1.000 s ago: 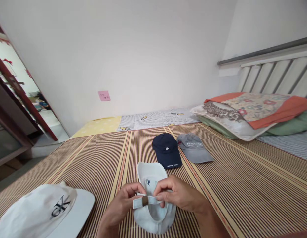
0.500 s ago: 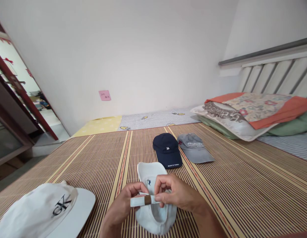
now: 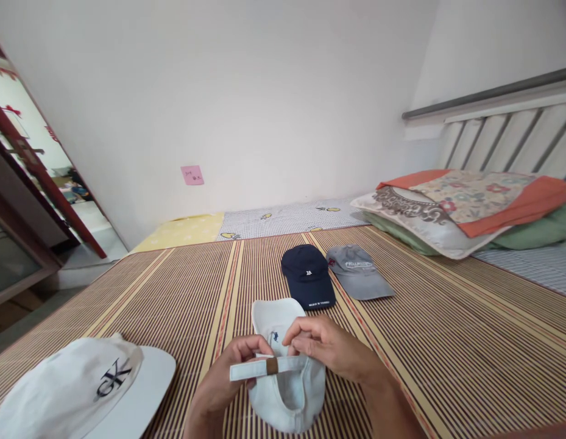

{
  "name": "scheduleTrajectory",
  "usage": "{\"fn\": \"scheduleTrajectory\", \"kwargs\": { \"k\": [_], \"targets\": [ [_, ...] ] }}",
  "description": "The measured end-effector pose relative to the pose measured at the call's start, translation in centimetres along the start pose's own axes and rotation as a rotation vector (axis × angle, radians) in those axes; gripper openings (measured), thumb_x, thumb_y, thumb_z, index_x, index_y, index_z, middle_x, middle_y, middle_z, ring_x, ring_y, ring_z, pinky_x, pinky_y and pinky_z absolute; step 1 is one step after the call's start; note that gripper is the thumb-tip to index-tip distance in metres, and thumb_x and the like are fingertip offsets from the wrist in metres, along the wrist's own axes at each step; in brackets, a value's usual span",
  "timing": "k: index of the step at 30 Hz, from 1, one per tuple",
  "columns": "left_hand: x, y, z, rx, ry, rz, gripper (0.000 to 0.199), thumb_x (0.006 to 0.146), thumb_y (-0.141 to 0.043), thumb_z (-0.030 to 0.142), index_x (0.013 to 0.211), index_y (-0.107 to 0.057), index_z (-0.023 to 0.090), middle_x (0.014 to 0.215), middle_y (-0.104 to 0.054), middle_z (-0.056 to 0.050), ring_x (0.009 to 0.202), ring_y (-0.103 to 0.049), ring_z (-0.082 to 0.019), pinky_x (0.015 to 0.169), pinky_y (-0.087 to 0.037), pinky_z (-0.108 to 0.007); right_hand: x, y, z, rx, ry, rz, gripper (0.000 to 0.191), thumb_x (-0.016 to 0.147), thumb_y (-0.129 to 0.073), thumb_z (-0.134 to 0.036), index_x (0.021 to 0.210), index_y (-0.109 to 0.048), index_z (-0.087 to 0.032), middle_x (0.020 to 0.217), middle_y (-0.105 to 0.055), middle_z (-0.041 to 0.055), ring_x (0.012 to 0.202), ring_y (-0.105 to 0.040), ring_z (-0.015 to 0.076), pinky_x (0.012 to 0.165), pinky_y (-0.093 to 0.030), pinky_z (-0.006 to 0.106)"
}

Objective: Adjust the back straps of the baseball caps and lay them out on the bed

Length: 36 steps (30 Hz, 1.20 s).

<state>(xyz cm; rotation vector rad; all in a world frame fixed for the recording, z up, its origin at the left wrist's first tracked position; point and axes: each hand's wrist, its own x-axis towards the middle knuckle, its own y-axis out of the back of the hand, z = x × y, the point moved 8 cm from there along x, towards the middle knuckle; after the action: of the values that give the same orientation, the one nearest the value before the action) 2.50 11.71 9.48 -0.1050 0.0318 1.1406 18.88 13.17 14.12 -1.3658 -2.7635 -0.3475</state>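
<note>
In the head view, a pale blue baseball cap [image 3: 289, 421] lies on the mat with its brim pointing away, a small dark blue emblem on its front. Its back strap [image 3: 250, 370] runs crosswise through a brown buckle [image 3: 272, 365], the loose end sticking out leftward. My left hand [image 3: 234, 369] is closed on the strap beside the buckle, its thumb underneath and partly hidden. Just above the strap's right part is my right hand [image 3: 328, 347], fingers loosely bent and off the strap's front face; whether the fingertips touch its upper edge is unclear.
A white cap [image 3: 72, 384] with black letters sits at left. Beyond the pale cap are a navy cap [image 3: 307, 274] and a grey cap [image 3: 359, 274], side by side on the striped bamboo mat [image 3: 182, 292]. Pillows [image 3: 447, 225] are piled at right by the radiator [image 3: 506, 140].
My right thumb and fingers have come off the strap and lifted slightly. The strap's loose end reaches farther left past the buckle. The left hand keeps its grip.
</note>
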Motion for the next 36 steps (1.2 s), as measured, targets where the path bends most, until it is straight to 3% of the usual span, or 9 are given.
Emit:
{"fn": "scheduleTrajectory", "kwargs": {
  "k": [3, 8, 15, 18, 24, 27, 30, 33, 36],
  "targets": [
    [-0.1, 0.1, 0.0, -0.002, -0.015, -0.002, 0.043, 0.076, -0.084, 0.057, 0.076, -0.068, 0.017, 0.055, -0.046, 0.007, 0.048, -0.028, -0.007, 0.047, -0.023, -0.021, -0.1, 0.2, 0.3, -0.057, 0.004, -0.032, 0.020, 0.091, -0.070, -0.034, 0.099, -0.079, -0.018, 0.085, -0.076, 0.0024, 0.077, -0.066, 0.0151, 0.069, -0.045, 0.025],
    [0.1, -0.2, 0.2, 0.009, -0.020, -0.001, 0.044, 0.074, -0.085, 0.059, 0.075, -0.069, 0.017, 0.055, -0.048, 0.006, 0.048, -0.030, -0.007, 0.045, -0.024, -0.020, 0.0, -1.1, 0.6, 0.080, -0.024, -0.111, 0.025, 0.084, -0.078, -0.037, 0.100, -0.078, -0.018, 0.079, -0.077, 0.0019, 0.072, -0.068, 0.0153, 0.068, -0.047, 0.026],
    [0.1, -0.3, -0.2, -0.021, 0.000, 0.008, 0.045, 0.071, -0.088, 0.059, 0.075, -0.070, 0.017, 0.055, -0.049, 0.007, 0.046, -0.031, -0.005, 0.044, -0.025, -0.018, 0.4, -1.9, 0.0, 0.114, -0.037, -0.085, 0.027, 0.075, -0.085, -0.029, 0.097, -0.074, -0.018, 0.074, -0.070, -0.0028, 0.069, -0.063, 0.0126, 0.065, -0.046, 0.023],
    [0.2, -0.5, 0.0, -0.034, -0.007, -0.002, 0.044, 0.074, -0.087, 0.057, 0.076, -0.071, 0.016, 0.057, -0.053, 0.006, 0.045, -0.034, -0.005, 0.044, -0.027, -0.018, 0.6, -2.6, 0.2, 0.153, -0.064, -0.073, 0.024, 0.078, -0.083, -0.031, 0.093, -0.069, -0.018, 0.071, -0.067, -0.0043, 0.060, -0.062, 0.0115, 0.059, -0.048, 0.023],
    [0.3, 0.0, 0.4, -0.144, -0.090, 0.018, 0.048, 0.097, -0.062, 0.061, 0.096, -0.075, 0.015, 0.068, -0.065, -0.001, 0.051, -0.050, -0.009, 0.046, -0.039, -0.019, 0.6, -2.8, 0.5, 0.087, -0.126, -0.034, 0.019, 0.081, -0.080, -0.027, 0.089, -0.065, -0.019, 0.066, -0.063, -0.0057, 0.052, -0.054, 0.0088, 0.046, -0.043, 0.018],
    [0.0, 0.4, 0.4, -0.265, -0.121, -0.018, 0.063, 0.095, -0.054, 0.073, 0.112, -0.074, 0.016, 0.080, -0.072, -0.007, 0.061, -0.059, -0.014, 0.050, -0.048, -0.022, 0.6, -2.6, 0.4, 0.082, -0.128, -0.023, 0.015, 0.081, -0.078, -0.022, 0.089, -0.066, -0.019, 0.065, -0.063, -0.0057, 0.051, -0.054, 0.0083, 0.046, -0.044, 0.017],
    [-0.3, 0.2, 0.9, -0.204, -0.123, -0.102, 0.072, 0.079, -0.072, 0.078, 0.118, -0.073, 0.017, 0.090, -0.075, -0.008, 0.069, -0.064, -0.016, 0.056, -0.051, -0.023, 0.7, -2.6, 0.5, 0.095, -0.136, -0.020, 0.015, 0.080, -0.077, -0.021, 0.090, -0.065, -0.019, 0.065, -0.065, -0.0051, 0.053, -0.057, 0.0092, 0.047, -0.046, 0.018],
    [-0.4, -0.1, 1.0, -0.068, -0.049, -0.122, 0.062, 0.066, -0.093, 0.058, 0.110, -0.073, 0.018, 0.092, -0.076, -0.006, 0.069, -0.063, -0.013, 0.058, -0.048, -0.020, 0.8, -2.8, 0.6, 0.111, -0.136, -0.027, 0.014, 0.081, -0.075, -0.021, 0.089, -0.064, -0.019, 0.066, -0.067, -0.0046, 0.050, -0.058, 0.0087, 0.046, -0.046, 0.018],
    [-0.3, -0.2, 0.7, -0.012, 0.023, -0.083, 0.047, 0.066, -0.096, 0.046, 0.095, -0.074, 0.017, 0.084, -0.074, -0.002, 0.064, -0.059, -0.010, 0.057, -0.046, -0.020, 0.7, -2.7, 0.6, 0.126, -0.108, -0.040, 0.013, 0.082, -0.074, -0.024, 0.089, -0.064, -0.018, 0.067, -0.066, -0.0048, 0.049, -0.059, 0.0081, 0.046, -0.047, 0.018]
  ]
}}
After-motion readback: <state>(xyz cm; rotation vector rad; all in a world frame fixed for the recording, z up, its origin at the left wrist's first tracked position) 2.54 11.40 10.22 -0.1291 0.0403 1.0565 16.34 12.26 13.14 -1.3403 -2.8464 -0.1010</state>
